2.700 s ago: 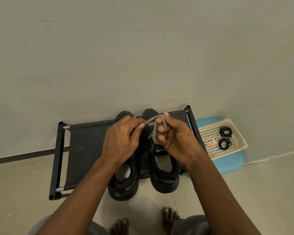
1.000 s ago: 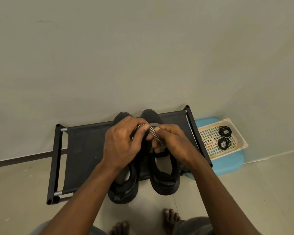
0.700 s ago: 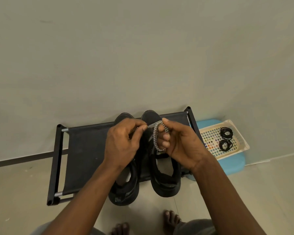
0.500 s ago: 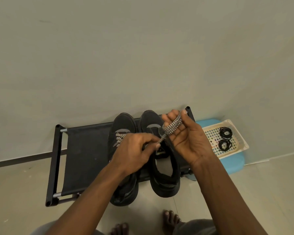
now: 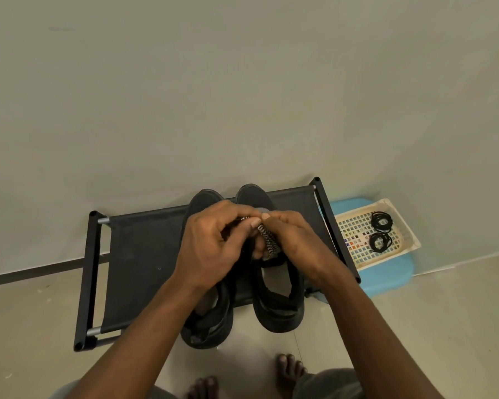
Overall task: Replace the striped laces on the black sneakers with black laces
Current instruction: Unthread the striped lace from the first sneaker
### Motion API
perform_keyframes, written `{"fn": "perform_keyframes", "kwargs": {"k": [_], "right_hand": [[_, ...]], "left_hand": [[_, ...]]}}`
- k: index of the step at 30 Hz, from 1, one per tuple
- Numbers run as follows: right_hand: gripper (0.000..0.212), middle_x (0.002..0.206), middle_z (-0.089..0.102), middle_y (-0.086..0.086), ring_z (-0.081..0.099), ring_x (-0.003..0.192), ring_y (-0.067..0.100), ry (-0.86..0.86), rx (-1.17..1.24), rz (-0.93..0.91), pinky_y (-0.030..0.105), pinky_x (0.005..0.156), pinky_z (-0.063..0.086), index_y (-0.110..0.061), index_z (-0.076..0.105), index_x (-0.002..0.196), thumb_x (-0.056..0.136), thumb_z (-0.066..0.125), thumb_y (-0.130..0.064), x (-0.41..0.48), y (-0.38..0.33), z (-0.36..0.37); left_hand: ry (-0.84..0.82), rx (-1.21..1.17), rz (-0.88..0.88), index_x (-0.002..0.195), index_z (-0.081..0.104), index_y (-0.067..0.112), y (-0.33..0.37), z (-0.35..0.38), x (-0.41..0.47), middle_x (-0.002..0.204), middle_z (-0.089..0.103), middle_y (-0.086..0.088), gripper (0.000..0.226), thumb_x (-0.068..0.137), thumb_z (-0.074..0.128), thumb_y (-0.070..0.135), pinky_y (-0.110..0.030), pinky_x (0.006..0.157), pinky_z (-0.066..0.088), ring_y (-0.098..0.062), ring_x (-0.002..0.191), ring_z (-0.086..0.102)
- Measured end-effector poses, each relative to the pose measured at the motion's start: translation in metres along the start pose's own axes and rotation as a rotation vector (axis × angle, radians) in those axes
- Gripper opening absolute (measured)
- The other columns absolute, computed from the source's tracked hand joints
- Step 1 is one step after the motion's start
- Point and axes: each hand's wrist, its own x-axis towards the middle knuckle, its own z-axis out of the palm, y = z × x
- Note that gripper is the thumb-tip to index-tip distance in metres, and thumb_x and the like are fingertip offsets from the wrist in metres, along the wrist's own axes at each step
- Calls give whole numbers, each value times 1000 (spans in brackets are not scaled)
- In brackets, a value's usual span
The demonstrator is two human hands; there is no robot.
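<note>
Two black sneakers stand side by side on a low black rack [image 5: 139, 254], the left sneaker [image 5: 211, 321] and the right sneaker [image 5: 277, 306], heels toward me. Above them both hands meet over a black-and-white striped lace [image 5: 268, 241]. My right hand [image 5: 294, 243] holds the lace wound in loops around its fingers. My left hand [image 5: 213, 240] pinches the lace's free end close against the right hand. Two coiled black laces [image 5: 380, 231] lie in a cream basket [image 5: 398, 254] to the right. The sneakers' eyelets are hidden by my hands.
The basket sits on a light blue stool [image 5: 386, 277] right of the rack, against the wall. My bare feet [image 5: 288, 370] are on the tiled floor just in front of the sneakers. The rack's left half carries nothing.
Half a second ago my right hand was raised with the wound lace and my left pulled the end lower down; now both hands have come together above the sneakers' tongues.
</note>
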Motion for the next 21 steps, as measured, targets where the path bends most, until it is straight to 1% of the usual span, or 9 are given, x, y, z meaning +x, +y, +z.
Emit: {"fn": "perform_keyframes", "kwargs": {"k": [4,6,9,12,15,16,18,19,21], "right_hand": [[44,56,40,4,42,51,17,-13,47,85,32,55,40,-8,57,72,108,39,-25,-2,-4,6],[45,53,33,1,34,48,16,4,119,113,31,53,35,-14,47,65,107,39,-29,-2,-5,6],[49,50,28,-2,27,44,14,42,284,94,27,47,31,-17,42,61,106,44,-36,-1,-6,8],[53,48,29,-2,27,43,14,122,301,47,27,45,29,-18,40,58,107,48,-35,2,-4,9],[55,47,34,-3,32,44,14,182,288,18,28,47,32,-21,48,53,108,49,-33,2,-2,10],[54,47,37,-2,34,44,14,205,284,13,28,47,35,-19,54,55,107,50,-33,2,-1,12],[47,48,42,0,41,43,14,261,287,6,26,46,39,-5,65,69,106,54,-33,2,-1,16],[46,48,44,3,44,43,16,289,291,1,25,45,41,0,66,74,105,56,-33,2,0,17],[45,52,51,9,52,46,19,328,292,-16,26,47,46,1,65,76,102,61,-35,3,3,18]], "left_hand": [[-2,-179,-163,105,81,17,-5,2,2,96,75,7,12,95,75,13,-39,81,59,-23,93,72],[-26,-274,-245,106,81,17,-5,4,2,99,77,6,15,95,74,11,-39,87,60,-23,98,73],[-37,-441,-352,110,79,12,-1,9,0,107,79,2,17,96,69,7,-35,90,59,-19,106,73],[-78,-544,-390,120,75,7,2,13,-2,114,78,-3,24,99,65,11,-37,94,59,-21,111,73],[-85,-568,-366,124,73,3,6,18,-4,116,78,-4,28,96,68,7,-36,99,59,-21,112,74],[-68,-557,-363,123,73,4,7,20,-5,115,79,-3,28,96,69,4,-36,97,59,-21,110,75],[-21,-514,-363,120,75,5,7,23,-7,110,80,-2,25,95,70,3,-38,94,61,-21,103,77],[-1,-492,-362,118,76,6,7,25,-8,108,80,-1,24,95,71,3,-40,93,62,-21,101,77],[32,-455,-360,116,77,7,5,25,-7,107,80,0,22,95,72,5,-42,92,61,-20,102,77]]}}
